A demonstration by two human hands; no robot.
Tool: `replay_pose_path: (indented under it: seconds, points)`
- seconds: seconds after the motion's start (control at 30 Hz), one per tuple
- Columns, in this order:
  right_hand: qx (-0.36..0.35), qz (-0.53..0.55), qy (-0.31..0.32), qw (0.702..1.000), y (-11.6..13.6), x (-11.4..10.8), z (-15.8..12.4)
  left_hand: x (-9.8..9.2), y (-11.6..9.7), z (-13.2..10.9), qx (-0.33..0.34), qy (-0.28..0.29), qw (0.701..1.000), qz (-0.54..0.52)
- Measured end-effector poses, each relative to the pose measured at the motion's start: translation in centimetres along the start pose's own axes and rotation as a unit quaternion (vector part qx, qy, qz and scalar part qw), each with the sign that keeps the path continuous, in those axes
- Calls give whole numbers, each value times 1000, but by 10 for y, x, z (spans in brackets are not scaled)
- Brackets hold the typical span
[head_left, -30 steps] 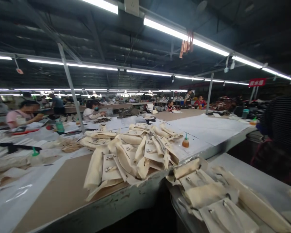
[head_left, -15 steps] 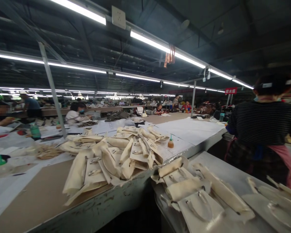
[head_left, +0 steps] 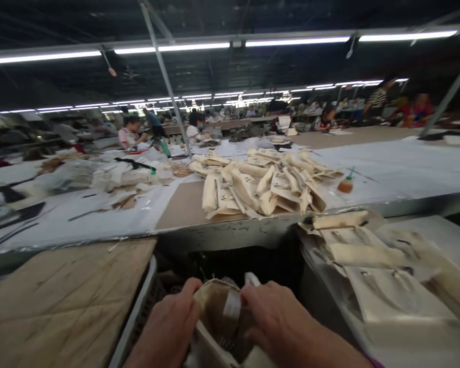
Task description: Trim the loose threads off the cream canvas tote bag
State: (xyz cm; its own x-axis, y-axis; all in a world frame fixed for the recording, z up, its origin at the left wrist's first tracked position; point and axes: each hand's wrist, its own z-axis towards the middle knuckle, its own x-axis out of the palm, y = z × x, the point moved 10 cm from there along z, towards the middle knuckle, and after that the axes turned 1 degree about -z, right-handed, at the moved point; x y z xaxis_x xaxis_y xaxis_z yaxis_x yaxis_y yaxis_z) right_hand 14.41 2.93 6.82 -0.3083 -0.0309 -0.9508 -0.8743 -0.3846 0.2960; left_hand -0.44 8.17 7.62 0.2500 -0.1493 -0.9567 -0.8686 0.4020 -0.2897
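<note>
Both hands have come into view at the bottom of the frame since half a second ago, and the view has dropped and swung left, losing the person in the striped top.

The left hand [head_left: 168, 329] and right hand [head_left: 279, 322] each have their fingers [head_left: 187, 296] curled closed on the edge of a beige cloth piece [head_left: 224, 312] with a white tag, bottom centre, over a white basket rim [head_left: 134, 312]. A plywood board [head_left: 61, 296] lies lower left. At right, flat beige pieces [head_left: 352, 245] lie on a grey tray [head_left: 440, 235]. Beyond, mid-frame on the long bench [head_left: 184, 204], sits a heap of folded beige pieces [head_left: 264, 184], with an orange-capped bottle [head_left: 345, 183] just to its right. Seated workers [head_left: 130, 134] fill the upper background.
</note>
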Motion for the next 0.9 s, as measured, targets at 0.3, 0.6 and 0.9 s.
replay_pose_path:
  seconds: [0.3, 0.6, 0.9]
  points:
    - [175, 142, -130, 966, -48, 81, -8, 16, 33, 19, -81, 118, 990, 15]
    - [53, 119, -144, 981, -29, 91, -3, 7, 9, 42, 74, 132, 985, -89]
    - [84, 144, -131, 977, -26, 81, -1, 32, 1, 56, 174, 135, 973, -64]
